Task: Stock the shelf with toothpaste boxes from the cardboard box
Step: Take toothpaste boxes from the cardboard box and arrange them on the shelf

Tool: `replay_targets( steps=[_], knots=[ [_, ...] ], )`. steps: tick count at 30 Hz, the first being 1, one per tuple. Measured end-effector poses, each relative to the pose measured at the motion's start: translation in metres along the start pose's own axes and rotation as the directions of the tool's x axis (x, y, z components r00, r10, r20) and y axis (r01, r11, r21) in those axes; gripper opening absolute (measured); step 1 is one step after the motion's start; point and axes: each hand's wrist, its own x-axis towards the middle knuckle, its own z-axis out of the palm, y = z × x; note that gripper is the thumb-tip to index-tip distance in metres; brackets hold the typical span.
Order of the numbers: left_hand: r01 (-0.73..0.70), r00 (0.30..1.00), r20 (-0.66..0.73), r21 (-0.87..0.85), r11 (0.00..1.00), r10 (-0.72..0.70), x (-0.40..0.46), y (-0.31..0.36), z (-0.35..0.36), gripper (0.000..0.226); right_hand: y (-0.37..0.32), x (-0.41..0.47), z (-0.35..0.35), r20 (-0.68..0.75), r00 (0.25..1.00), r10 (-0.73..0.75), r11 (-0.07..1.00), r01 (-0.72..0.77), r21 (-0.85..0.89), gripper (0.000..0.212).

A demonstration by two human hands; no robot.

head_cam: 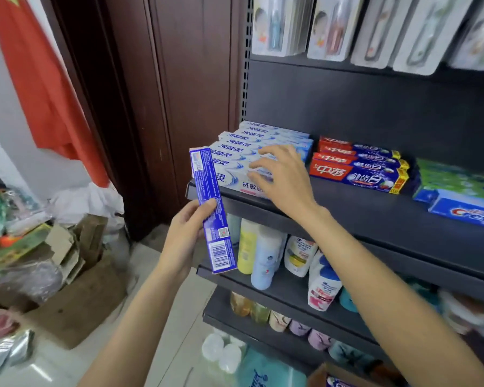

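My left hand (186,238) grips a blue-backed toothpaste box (211,210), held upright in front of the shelf's left end. My right hand (284,177) rests with spread fingers on a stack of white-and-blue toothpaste boxes (236,152) on the dark shelf (375,219). A corner of the cardboard box (330,377) with more toothpaste shows at the bottom edge, under my right forearm.
Red-and-blue toothpaste boxes (361,166) and Crest boxes (458,196) lie further right on the same shelf. Toothbrush packs (333,26) hang above. Bottles (266,258) fill the lower shelves. A cluttered brown carton (76,297) sits on the floor at left.
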Motion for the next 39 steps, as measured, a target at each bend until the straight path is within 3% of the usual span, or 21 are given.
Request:
replay_targets(
  steps=[2,5,8,10,14,18,20,22,23,24,26,28,30,32,33,34,35,36,38,39],
  knots=[
    [0.011,1.000,0.030,-0.062,0.998,-0.009,0.005,0.001,0.010,0.011,-0.007,-0.017,-0.029,-0.024,0.987,0.161,0.957,-0.150,0.249,0.019],
    [0.023,0.996,0.088,-0.145,0.989,-0.011,0.013,0.005,0.035,0.032,-0.026,-0.045,-0.071,0.238,0.937,0.257,0.805,-0.344,0.484,0.025],
    [0.041,0.984,0.179,-0.195,0.980,-0.005,0.019,0.012,0.071,0.044,-0.033,-0.064,-0.092,0.389,0.890,0.238,0.845,-0.387,0.368,0.049],
    [0.032,0.975,0.222,-0.224,0.974,0.019,0.019,0.017,0.096,0.038,-0.027,-0.068,-0.103,0.342,0.898,0.278,0.883,-0.379,0.278,0.054],
    [0.073,0.890,0.445,-0.347,0.935,0.096,0.018,0.017,0.135,0.034,-0.003,-0.075,-0.129,0.242,0.901,0.361,0.850,-0.424,0.311,0.059],
    [0.127,0.843,0.531,-0.351,0.928,0.085,0.017,0.013,0.171,0.038,0.014,-0.089,-0.144,0.188,0.897,0.401,0.910,-0.413,0.030,0.081],
    [0.133,0.846,0.531,-0.310,0.941,0.055,0.016,0.009,0.186,0.039,0.025,-0.095,-0.147,0.093,0.915,0.393,0.919,-0.386,-0.080,0.070],
    [0.143,0.848,0.530,-0.269,0.953,0.023,0.019,0.007,0.196,0.042,0.038,-0.097,-0.153,0.043,0.901,0.432,0.902,-0.432,-0.019,0.050],
    [0.142,0.849,0.529,-0.260,0.955,0.018,0.021,0.007,0.199,0.044,0.044,-0.097,-0.158,0.079,0.860,0.505,0.848,-0.511,0.140,0.039],
    [0.137,0.852,0.523,-0.260,0.956,0.020,0.024,0.007,0.201,0.045,0.049,-0.096,-0.165,0.163,0.804,0.572,0.723,-0.588,0.362,0.028],
    [0.125,0.866,0.500,-0.249,0.960,0.017,0.030,0.008,0.202,0.046,0.061,-0.096,-0.175,0.365,0.700,0.614,0.376,-0.666,0.645,0.014],
    [0.116,0.875,0.484,-0.221,0.968,0.005,0.033,0.009,0.203,0.043,0.070,-0.099,-0.181,0.471,0.661,0.584,0.221,-0.688,0.691,0.019],
    [0.108,0.877,0.480,-0.199,0.974,0.001,0.033,0.007,0.205,0.043,0.079,-0.101,-0.181,0.495,0.670,0.553,0.197,-0.683,0.704,0.030],
    [0.102,0.876,0.482,-0.198,0.975,0.007,0.033,0.007,0.207,0.043,0.085,-0.101,-0.179,0.471,0.699,0.538,0.278,-0.674,0.684,0.033],
    [0.097,0.872,0.490,-0.199,0.975,0.013,0.033,0.007,0.208,0.043,0.087,-0.102,-0.178,0.409,0.738,0.537,0.422,-0.654,0.627,0.035],
    [0.096,0.867,0.498,-0.200,0.975,0.017,0.034,0.008,0.207,0.043,0.089,-0.103,-0.177,0.306,0.808,0.503,0.640,-0.587,0.495,0.041],
    [0.103,0.866,0.500,-0.201,0.974,0.011,0.035,0.009,0.206,0.042,0.092,-0.105,-0.174,0.202,0.886,0.416,0.846,-0.459,0.270,0.050],
    [0.114,0.870,0.493,-0.200,0.973,-0.001,0.037,0.010,0.205,0.038,0.094,-0.105,-0.169,0.118,0.945,0.304,0.952,-0.306,0.000,0.058],
    [0.127,0.876,0.482,-0.187,0.974,-0.022,0.041,0.008,0.202,0.026,0.099,-0.105,-0.161,0.008,0.989,0.149,0.899,-0.132,-0.417,0.067],
    [0.129,0.878,0.477,-0.184,0.974,-0.026,0.044,0.008,0.200,0.021,0.103,-0.104,-0.159,-0.030,0.995,0.091,0.850,-0.094,-0.519,0.068]
  ],
)
